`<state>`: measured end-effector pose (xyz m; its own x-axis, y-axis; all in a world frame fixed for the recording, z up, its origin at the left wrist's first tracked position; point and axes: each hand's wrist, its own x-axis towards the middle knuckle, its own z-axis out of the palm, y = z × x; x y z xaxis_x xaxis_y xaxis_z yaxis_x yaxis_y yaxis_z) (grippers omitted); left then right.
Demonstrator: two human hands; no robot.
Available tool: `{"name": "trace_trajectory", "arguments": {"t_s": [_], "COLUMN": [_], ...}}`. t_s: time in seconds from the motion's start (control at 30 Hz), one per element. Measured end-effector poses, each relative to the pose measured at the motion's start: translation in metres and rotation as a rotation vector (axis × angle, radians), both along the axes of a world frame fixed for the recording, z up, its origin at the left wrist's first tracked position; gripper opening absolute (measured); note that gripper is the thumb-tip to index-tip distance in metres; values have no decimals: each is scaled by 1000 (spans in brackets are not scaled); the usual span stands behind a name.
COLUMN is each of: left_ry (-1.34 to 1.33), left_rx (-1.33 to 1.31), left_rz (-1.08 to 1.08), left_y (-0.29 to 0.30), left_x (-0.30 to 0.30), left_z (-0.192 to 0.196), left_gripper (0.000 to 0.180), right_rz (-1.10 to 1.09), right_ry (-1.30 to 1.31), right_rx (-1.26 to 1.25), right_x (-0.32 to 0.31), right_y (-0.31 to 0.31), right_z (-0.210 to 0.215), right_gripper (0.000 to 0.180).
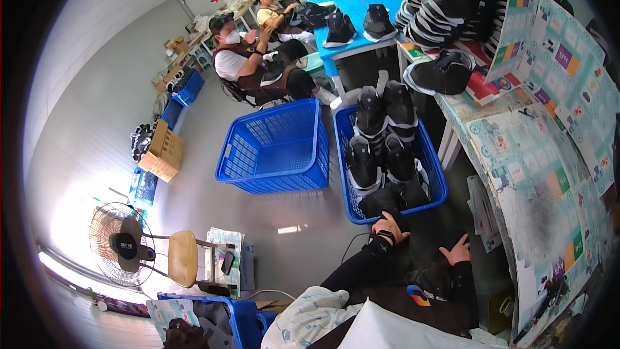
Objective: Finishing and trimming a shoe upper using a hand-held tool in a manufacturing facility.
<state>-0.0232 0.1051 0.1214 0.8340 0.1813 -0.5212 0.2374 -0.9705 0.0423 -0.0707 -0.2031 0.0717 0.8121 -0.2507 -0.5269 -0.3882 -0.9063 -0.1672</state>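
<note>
Shoes (365, 160) already pack this blue basket (441, 189), with a tall pile (436, 16) apparently left beyond! Left hand (391, 227) at the near rim, grip unclear; right hand (457, 251) spread, seemingly unladen.

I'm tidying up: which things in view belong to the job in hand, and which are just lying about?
Likely part of the job:
blue crate by the left hand
black-and-white shoes inside it

Apparently just lying about:
electric fan
wooden chair
</note>
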Motion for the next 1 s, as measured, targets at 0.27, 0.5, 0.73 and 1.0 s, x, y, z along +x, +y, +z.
{"name": "trace_trajectory", "arguments": {"t_s": [0.27,0.5,0.73,1.0], "left_ry": [-8,-61,-57,-52], "left_rx": [30,69,76,65], "left_rz": [10,-13,-22,-12], "left_y": [1,1,1,1], "left_x": [0,0,1,-1], "left_z": [4,-1,-1,-1], "left_gripper": [136,139,140,139], "right_rz": [3,8,10,14], "right_ry": [-32,-15,-11,-15], "right_rx": [-4,-22,-10,-13], "right_x": [0,1,2,0], "right_y": [5,5,6,6], "right_z": [2,4,6,9], "right_gripper": [137,139,137,137]}}
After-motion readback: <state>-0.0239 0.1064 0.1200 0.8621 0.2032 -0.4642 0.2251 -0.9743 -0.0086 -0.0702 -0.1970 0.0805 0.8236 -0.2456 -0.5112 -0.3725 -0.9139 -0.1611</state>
